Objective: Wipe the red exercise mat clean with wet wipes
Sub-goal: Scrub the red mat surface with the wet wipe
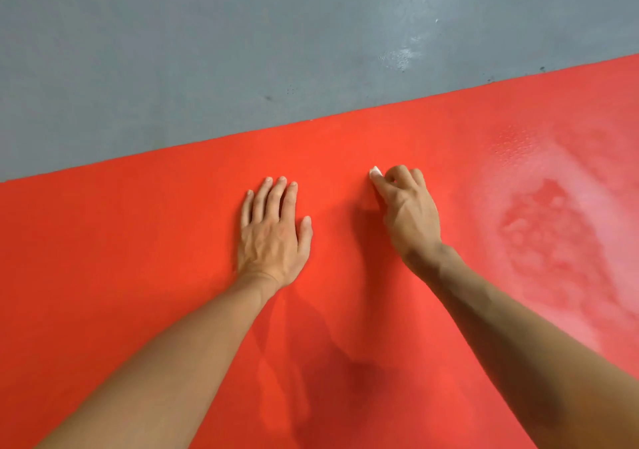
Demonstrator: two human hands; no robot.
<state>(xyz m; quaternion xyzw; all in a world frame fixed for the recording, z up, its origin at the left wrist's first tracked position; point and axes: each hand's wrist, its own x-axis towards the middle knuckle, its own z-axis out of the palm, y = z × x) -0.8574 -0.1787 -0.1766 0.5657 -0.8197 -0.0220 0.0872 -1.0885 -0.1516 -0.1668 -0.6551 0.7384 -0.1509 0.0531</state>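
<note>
The red exercise mat point(138, 248) fills the lower part of the view, its far edge running diagonally up to the right. My left hand point(271, 234) lies flat on the mat with straight fingers. To its right, my right hand point(404, 213) has its fingers curled round a bunched white wet wipe point(375, 172) and holds it down on the mat. Only a small white corner of the wipe shows past the fingertips. A pale, shiny wet patch point(553, 234) covers the mat on the right.
Grey painted floor point(207, 51) lies beyond the mat's far edge, with a glossy scuffed spot point(401, 57) at the upper right. My shadow falls on the mat between my forearms.
</note>
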